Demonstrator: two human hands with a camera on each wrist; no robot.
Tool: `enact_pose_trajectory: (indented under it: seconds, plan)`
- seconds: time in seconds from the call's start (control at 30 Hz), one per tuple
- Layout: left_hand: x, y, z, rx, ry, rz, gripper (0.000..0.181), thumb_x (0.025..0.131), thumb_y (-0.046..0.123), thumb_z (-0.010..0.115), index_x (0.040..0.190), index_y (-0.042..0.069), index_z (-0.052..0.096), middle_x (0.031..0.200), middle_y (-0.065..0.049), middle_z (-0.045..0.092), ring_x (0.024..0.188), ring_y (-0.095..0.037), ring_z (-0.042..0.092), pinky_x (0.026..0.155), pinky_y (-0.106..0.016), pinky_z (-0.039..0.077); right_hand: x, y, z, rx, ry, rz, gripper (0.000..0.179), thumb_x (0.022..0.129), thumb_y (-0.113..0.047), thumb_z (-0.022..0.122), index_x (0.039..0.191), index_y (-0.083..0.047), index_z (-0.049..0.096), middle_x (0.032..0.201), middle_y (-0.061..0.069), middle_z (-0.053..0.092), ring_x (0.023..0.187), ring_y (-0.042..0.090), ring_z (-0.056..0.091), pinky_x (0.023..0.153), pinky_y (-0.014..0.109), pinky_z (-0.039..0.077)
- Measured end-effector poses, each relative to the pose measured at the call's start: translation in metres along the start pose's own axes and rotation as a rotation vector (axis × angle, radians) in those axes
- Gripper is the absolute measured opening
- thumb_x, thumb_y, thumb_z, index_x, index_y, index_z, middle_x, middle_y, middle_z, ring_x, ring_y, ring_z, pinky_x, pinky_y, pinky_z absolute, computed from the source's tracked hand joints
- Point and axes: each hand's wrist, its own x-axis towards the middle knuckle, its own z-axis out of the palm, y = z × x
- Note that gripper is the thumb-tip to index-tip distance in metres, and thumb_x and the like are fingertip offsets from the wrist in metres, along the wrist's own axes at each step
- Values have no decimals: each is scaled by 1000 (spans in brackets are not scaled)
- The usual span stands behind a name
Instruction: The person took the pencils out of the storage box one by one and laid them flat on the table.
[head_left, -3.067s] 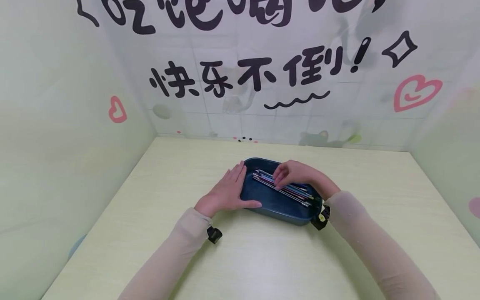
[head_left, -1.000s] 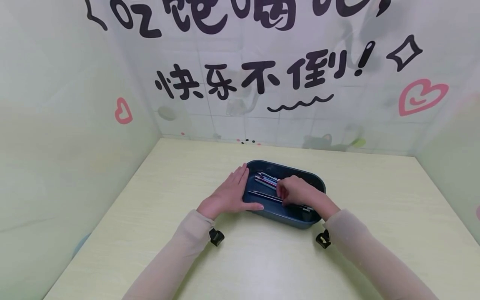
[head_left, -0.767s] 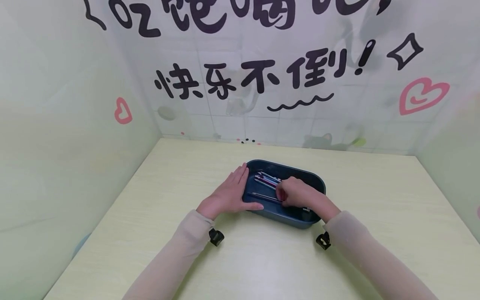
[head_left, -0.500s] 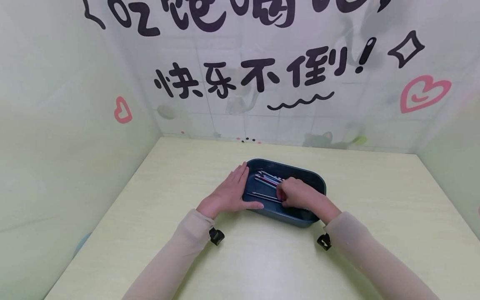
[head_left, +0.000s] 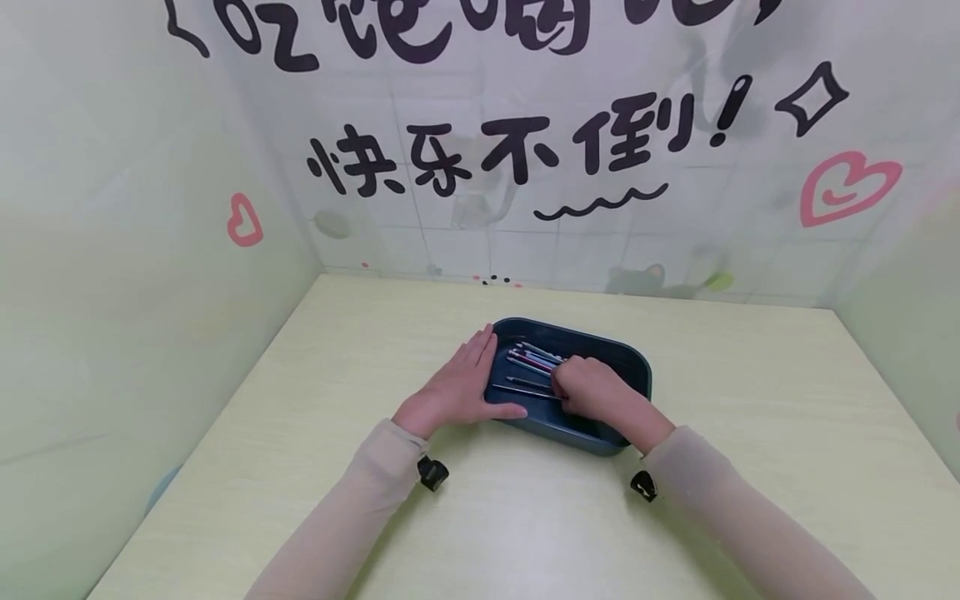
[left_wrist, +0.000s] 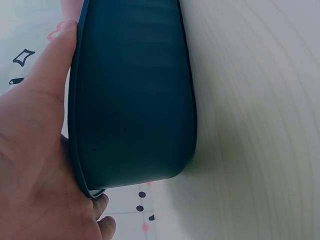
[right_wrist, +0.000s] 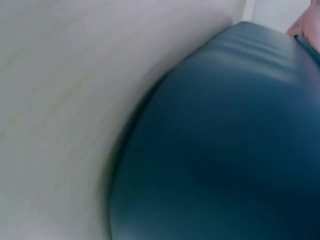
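I'm watching the left hand (head_left: 453, 387) bracing the tray (head_left: 558, 432) at its left end, fingers straight. Inside the tray, the right hand (head_left: 600, 393) is resting curled over pencils (head_left: 534, 362); whether it's gripping any, I can't tell. Sorting seems underway, probably calling next for a steady tray.

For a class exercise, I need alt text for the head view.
A person's right hand is inside a dark blue tray of slim, pencil-like sticks, while the left hand rests against the tray's end. The tray sits on a pale table.
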Motion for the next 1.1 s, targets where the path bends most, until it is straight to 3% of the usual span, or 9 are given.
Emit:
enact_pose_trajectory:
  seconds: [0.57,0.67,1.1]
  plan:
    - [0,-1,-2,-15,29,-8,122,81,73,64,160,1,3,170,-12,-5,158,-26,2,129,-41,9,-2,-7,4,-82,32,-79,12,86,-7,75,79,-9,65,70,2,62,61,15,51,60,33,52]
    - [0,-1,-1,-9,23,-12,123,81,74,63,160,1,3,169,-12,-5,158,-26,2,129,-41,9,-2,-4,5,-49,20,-87,9,86,-7,74,81,-9,66,70,0,61,61,14,51,62,31,52]
    - [-1,1,0,-10,23,-1,123,81,73,64,159,0,3,169,-12,-5,158,-27,2,129,-41,11,-4,22,5,300,10,-92,13,80,-8,74,83,-14,63,73,-4,58,65,9,52,60,23,45]
